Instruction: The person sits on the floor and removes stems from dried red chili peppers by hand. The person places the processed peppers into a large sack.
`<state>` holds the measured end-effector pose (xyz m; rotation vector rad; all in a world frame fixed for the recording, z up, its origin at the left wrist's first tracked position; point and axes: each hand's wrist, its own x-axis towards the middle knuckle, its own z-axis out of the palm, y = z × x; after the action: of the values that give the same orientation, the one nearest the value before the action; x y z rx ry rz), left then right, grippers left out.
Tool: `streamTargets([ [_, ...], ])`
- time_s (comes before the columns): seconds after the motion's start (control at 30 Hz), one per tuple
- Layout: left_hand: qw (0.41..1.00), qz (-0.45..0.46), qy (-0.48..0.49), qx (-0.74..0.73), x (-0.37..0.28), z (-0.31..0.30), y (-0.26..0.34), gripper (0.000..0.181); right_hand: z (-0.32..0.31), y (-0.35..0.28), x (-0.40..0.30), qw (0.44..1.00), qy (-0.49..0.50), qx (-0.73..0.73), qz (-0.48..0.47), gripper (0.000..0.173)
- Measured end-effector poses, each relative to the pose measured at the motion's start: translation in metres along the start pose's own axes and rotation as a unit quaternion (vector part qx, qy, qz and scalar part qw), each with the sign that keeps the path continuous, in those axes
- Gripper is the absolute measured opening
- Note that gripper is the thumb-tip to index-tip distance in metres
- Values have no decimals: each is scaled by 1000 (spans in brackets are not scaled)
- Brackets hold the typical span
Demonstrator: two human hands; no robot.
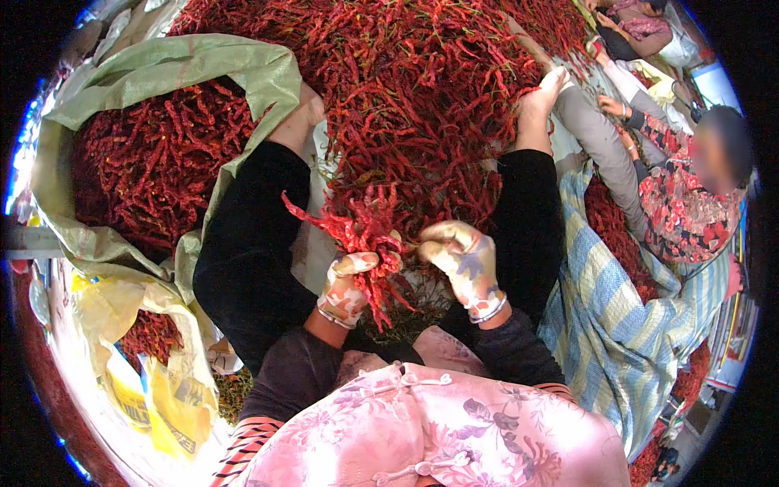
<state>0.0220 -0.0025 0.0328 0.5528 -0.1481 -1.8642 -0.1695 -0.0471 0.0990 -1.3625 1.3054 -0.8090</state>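
Observation:
My left hand (348, 286), in a patterned glove, is closed around a bunch of dried red chili peppers (371, 225), their tips sticking out above and below the fist. Close on its right is my right hand (465, 265), gloved the same way and slightly blurred. Its fingers curl toward the bunch's stem side; whether they pinch a stem I cannot tell. Beyond both hands, between my outstretched legs, spreads a large heap of dried red chili peppers (420, 91). Darker bits of stem (401, 322) lie below the hands, near my lap.
To the left stands an open green woven sack (261, 67) full of chilies. A yellow-and-white bag (182, 389) with printing, also holding chilies, is nearer me. On the right lies a blue-and-white striped woven sack (608, 292). Beyond it sits another person (681, 201) in a floral top.

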Motion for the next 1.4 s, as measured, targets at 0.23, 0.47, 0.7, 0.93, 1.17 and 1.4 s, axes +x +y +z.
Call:
streamTargets([
  [0.23, 1000, 0, 12, 4, 1, -7, -3, 45, -19, -52, -11, 916, 31, -285, -282, 24],
  [0.47, 994, -11, 98, 40, -2, -39, -10, 32, 4, -12, -9, 900, -66, -366, -228, 35],
  [0.7, 993, 33, 62, 98, -6, -47, -15, 26, 10, -4, -1, 828, -43, -507, -235, 10],
  [0.93, 998, -48, 1, 28, 7, -65, -16, 62, -15, 60, 46, 959, 44, -272, -70, 15],
  [1.17, 1000, 14, -23, 9, 4, -2, -1, 75, -59, 6, 12, 962, 74, -224, -135, 21],
  [1.4, 994, -21, -31, 100, 6, -14, -2, 82, -12, 3, 6, 957, -184, -164, -156, 21],
])
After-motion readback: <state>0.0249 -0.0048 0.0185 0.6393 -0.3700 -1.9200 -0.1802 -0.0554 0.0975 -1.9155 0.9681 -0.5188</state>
